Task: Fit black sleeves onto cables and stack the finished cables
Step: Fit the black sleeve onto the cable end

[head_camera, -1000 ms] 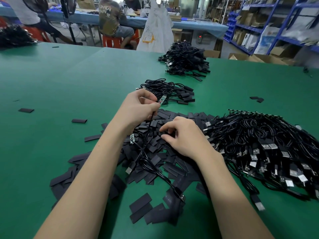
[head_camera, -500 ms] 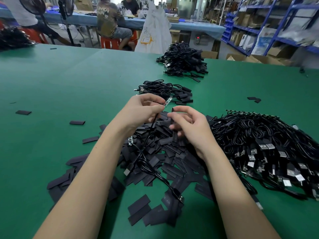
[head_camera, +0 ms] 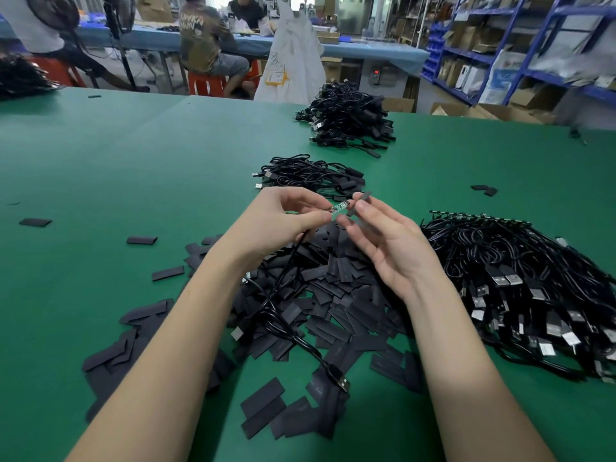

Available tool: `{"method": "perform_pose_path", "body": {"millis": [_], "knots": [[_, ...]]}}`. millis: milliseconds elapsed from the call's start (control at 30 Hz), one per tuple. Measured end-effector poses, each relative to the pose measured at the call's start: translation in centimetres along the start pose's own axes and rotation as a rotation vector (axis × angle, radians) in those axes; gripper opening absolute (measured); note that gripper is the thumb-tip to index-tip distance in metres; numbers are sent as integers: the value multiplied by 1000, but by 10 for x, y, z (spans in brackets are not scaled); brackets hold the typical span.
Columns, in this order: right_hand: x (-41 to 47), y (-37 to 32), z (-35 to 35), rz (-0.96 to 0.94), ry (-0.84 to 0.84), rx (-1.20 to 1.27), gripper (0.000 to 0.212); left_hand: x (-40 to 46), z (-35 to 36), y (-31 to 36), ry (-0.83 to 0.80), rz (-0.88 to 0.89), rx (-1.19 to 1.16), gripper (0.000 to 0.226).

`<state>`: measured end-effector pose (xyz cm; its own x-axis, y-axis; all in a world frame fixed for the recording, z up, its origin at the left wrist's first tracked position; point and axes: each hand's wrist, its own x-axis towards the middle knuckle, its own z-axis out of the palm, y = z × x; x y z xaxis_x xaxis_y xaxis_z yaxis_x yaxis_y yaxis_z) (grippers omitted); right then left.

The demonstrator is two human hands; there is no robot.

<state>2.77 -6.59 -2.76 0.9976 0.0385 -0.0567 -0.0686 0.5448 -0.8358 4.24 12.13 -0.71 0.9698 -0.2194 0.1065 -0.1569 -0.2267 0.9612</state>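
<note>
Mid-frame now, the right hand (head_camera: 393,248) has come up off the sleeve pile (head_camera: 333,295) pinching a black sleeve (head_camera: 360,203), lining it up with the little circuit board (head_camera: 340,207) the left hand (head_camera: 283,225) pinches, so fitting's about to start.

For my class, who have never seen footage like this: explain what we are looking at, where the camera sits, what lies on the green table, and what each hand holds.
There is no machine here: a person wears a camera on the head, looking down at their own two hands. The left hand pinches a cable's small circuit-board end. The right hand pinches a black sleeve right at that end. On the green table lie a heap of loose sleeves, a pile of cables on the right, and two stacks of cables farther back.
</note>
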Motion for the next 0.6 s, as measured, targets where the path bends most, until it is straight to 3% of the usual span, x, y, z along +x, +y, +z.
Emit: {"method": "perform_pose_path", "body": {"millis": [267, 500, 600], "knots": [[2, 1, -2, -49, 84, 167, 12, 1, 2, -4, -38, 40, 24, 3], [2, 3, 0, -76, 103, 165, 29, 2, 2, -5, -53, 44, 3, 5], [3, 4, -1, -69, 96, 166, 18, 2, 2, -5, -61, 59, -9, 5]]}}
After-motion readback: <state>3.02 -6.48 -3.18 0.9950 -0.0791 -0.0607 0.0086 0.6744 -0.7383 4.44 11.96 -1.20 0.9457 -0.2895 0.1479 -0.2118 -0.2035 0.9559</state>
